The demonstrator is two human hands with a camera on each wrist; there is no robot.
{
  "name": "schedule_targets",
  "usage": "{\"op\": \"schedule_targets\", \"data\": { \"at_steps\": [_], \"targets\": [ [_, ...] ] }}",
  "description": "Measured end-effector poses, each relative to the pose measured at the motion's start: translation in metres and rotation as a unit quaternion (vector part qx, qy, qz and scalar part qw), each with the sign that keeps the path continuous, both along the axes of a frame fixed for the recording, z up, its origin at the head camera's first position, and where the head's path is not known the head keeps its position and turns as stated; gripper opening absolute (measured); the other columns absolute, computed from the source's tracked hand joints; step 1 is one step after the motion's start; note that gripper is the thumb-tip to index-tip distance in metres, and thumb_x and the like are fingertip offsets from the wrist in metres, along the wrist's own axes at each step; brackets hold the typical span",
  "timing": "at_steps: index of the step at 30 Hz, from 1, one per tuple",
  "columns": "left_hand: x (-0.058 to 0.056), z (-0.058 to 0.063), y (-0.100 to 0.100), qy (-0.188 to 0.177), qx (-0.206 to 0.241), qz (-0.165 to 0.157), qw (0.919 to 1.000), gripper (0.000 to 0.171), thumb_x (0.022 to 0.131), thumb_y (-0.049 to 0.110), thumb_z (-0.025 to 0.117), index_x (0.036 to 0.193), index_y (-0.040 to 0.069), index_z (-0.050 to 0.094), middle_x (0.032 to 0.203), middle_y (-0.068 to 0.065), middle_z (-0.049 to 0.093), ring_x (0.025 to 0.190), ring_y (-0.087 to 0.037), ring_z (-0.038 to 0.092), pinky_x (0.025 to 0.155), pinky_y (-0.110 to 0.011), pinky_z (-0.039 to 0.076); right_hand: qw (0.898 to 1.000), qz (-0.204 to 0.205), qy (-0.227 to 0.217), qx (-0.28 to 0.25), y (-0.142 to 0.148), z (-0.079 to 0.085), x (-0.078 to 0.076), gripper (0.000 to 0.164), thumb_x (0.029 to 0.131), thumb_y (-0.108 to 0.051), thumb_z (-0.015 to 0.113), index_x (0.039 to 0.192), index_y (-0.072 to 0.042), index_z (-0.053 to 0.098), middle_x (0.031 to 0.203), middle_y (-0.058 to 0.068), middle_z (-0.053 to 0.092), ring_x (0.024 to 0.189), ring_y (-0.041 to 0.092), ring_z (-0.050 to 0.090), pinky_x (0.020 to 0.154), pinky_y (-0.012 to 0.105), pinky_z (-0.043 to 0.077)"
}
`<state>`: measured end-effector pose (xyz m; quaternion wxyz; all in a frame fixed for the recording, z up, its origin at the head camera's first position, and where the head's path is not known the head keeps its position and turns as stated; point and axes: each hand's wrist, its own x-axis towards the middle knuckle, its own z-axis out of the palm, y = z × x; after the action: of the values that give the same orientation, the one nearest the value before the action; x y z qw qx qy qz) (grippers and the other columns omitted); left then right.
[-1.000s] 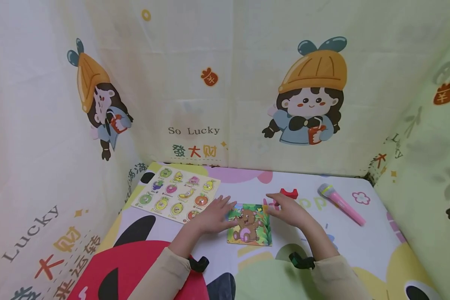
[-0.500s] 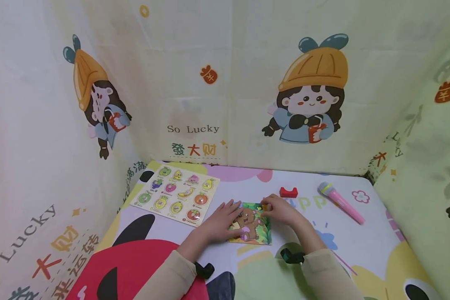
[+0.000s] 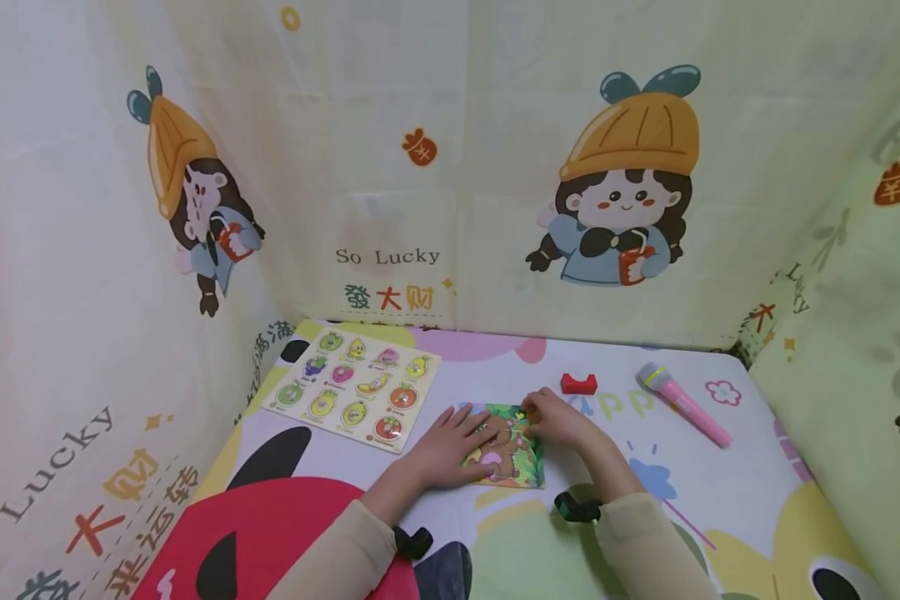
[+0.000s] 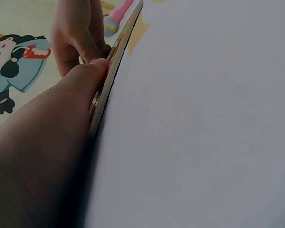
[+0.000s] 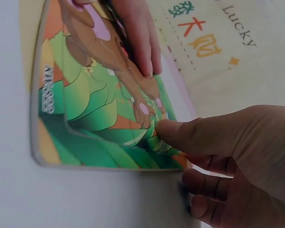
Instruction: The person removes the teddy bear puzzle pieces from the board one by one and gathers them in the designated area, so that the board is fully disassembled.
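A square bear jigsaw puzzle [image 3: 528, 468] lies on the table, its green leafy border and brown bear showing close up in the right wrist view. My left hand [image 3: 450, 448] rests over its left part with the fingers spread and straight, covering some of the bear. At the far right corner my right hand [image 3: 561, 421] grips the puzzle's edge. In the right wrist view the right thumb [image 5: 173, 130] presses on top of the board, the other fingers curled at its edge. The left wrist view shows the board's thin side [image 4: 107, 95] beside the left thumb [image 4: 88, 71].
A fruit picture board [image 3: 356, 387] lies at the back left, just beyond the left hand. Behind the right hand sits a small red block [image 3: 578, 384] with a curved notch. A pink toy microphone [image 3: 686, 406] lies farther right. Printed curtains surround the table's sides and back.
The left hand has shifted right onto the bear puzzle. The right hand has put down the red block behind it and now grips the puzzle's corner.
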<state>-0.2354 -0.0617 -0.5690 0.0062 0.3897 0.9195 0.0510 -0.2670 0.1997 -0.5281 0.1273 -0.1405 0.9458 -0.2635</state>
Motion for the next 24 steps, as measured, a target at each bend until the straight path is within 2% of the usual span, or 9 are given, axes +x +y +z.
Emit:
{"op": "schedule_targets", "data": {
  "at_steps": [9,24],
  "targets": [
    [-0.0007,-0.0014,0.0012,-0.012,-0.010,0.009,0.9998,0.075,0.092,0.078,0.026,0.156,0.039,0.023,0.166,0.007,0.018,0.155,-0.026,0.012,0.124,-0.053,0.013,0.999,-0.003,-0.044,-0.010,-0.0037,0.0045,-0.0046,0.040,0.079,-0.017,0.082,0.110,-0.007,0.058,0.110,0.009,0.052,0.098,0.021,0.050,0.090,0.041,0.053],
    [-0.0004,-0.0019,0.0042,-0.026,-0.010,0.017,0.9995,0.076,0.092,0.078,0.025,0.157,0.040,0.018,0.166,0.015,0.014,0.155,-0.027,0.008,0.123,-0.055,0.012,0.998,-0.001,-0.057,-0.022,-0.0031,0.0047,-0.0090,0.039,0.080,-0.014,0.081,0.109,-0.007,0.056,0.106,0.008,0.053,0.096,0.022,0.049,0.089,0.041,0.050]
  ]
}}
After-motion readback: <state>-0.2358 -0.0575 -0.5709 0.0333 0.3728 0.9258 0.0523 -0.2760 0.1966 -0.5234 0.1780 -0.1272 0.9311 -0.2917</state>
